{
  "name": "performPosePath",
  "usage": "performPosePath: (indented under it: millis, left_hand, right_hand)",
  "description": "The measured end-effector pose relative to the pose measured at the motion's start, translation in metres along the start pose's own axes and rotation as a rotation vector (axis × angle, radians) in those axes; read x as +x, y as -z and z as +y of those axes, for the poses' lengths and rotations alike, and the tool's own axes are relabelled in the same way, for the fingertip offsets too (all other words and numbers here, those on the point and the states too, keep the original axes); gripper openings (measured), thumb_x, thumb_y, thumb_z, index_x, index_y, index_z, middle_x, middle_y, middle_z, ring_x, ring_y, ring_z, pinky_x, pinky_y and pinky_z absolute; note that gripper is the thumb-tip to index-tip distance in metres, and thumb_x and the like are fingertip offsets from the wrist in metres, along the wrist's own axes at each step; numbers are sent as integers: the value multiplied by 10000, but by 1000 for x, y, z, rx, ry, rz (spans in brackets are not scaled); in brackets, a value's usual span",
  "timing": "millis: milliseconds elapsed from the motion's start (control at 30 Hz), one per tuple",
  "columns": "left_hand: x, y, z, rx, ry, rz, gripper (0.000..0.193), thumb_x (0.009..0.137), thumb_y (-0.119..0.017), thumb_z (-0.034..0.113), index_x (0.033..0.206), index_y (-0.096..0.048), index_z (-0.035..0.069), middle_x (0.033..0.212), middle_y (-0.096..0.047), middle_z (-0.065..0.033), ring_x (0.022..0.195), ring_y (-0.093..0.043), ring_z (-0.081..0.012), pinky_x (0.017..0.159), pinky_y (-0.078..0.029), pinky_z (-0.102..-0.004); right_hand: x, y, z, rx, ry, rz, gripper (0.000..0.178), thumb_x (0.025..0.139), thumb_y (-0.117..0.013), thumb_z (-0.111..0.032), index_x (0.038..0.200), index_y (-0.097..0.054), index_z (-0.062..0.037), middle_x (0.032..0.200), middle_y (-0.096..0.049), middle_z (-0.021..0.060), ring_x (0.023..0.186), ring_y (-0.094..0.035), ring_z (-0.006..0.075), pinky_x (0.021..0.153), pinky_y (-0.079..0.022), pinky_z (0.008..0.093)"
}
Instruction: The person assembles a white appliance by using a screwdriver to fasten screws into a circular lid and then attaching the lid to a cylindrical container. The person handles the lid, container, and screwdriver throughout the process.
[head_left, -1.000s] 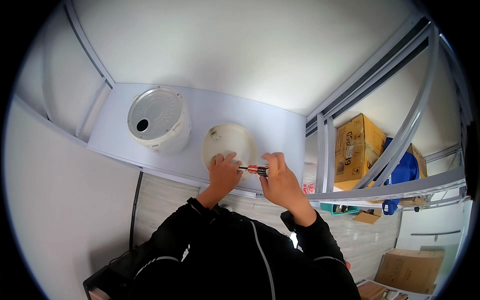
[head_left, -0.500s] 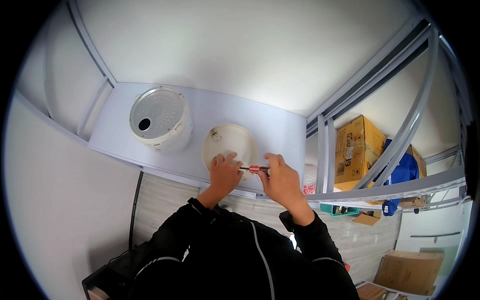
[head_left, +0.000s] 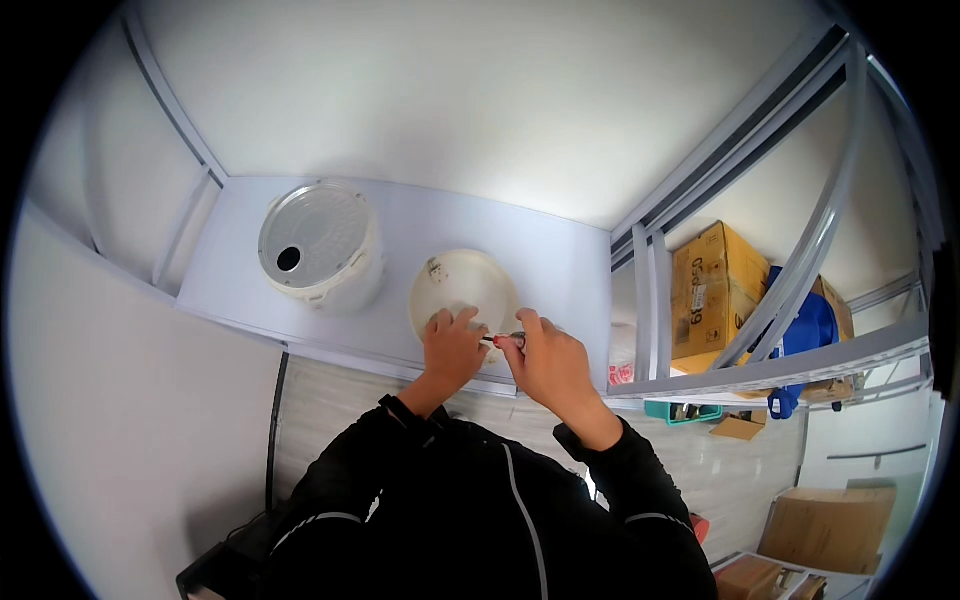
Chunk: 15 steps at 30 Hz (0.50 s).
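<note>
A screwdriver [head_left: 501, 341] with a red and black handle lies in my right hand [head_left: 553, 365]. My closed fingers cover most of the handle. Its shaft points left, toward the thumb side of my left hand [head_left: 452, 348]; where the tip ends is hard to see. My left hand rests on the near part of a round cream-coloured lid-like disc [head_left: 470, 280], its bent fingers spread apart. Dark specks of dirt mark the far left of the disc. Anything small beneath the left fingers is hidden.
A white cylindrical pot [head_left: 345, 280] with a clear, holed top stands left on the pale table [head_left: 560, 260]. To the right, past metal frame bars [head_left: 660, 305], are a yellow-brown carton [head_left: 715, 290], a blue bag [head_left: 808, 335] and a teal basket [head_left: 683, 412].
My right hand has shifted a little left and its fingers now cover more of the screwdriver's handle. My left hand stays on the disc. The whole view has shifted slightly.
</note>
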<state>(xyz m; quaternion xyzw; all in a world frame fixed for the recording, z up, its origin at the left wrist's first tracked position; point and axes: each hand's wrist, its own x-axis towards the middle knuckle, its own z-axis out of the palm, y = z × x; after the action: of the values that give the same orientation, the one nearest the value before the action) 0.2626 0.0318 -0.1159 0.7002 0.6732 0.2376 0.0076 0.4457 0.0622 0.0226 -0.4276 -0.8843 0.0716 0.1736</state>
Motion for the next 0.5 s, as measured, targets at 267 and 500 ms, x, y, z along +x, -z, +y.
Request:
performPosePath:
  millis: [267, 500]
  left_hand:
    - [5, 6, -11, -112, -32, -95, 266, 801, -843, 294, 1058, -872, 232, 1394, -665, 35, 1214, -562, -303, 1058, -472, -482]
    - [11, 9, -27, -106, -169, -102, 232, 794, -842, 297, 1017, -876, 245, 1358, -677, 35, 1189, -570, -295, 1016, -476, -497]
  right_hand:
    - [10, 23, -30, 27, 30, 89, 625, 953, -829, -343, 1424, -549, -44, 906, -704, 154, 698, -725, 369, 564, -563, 452]
    - [17, -5, -28, -200, -226, -22, 672, 913, -838, -433, 1418, -583, -70, 914, -711, 156, 652, -725, 367, 557, -561, 478]
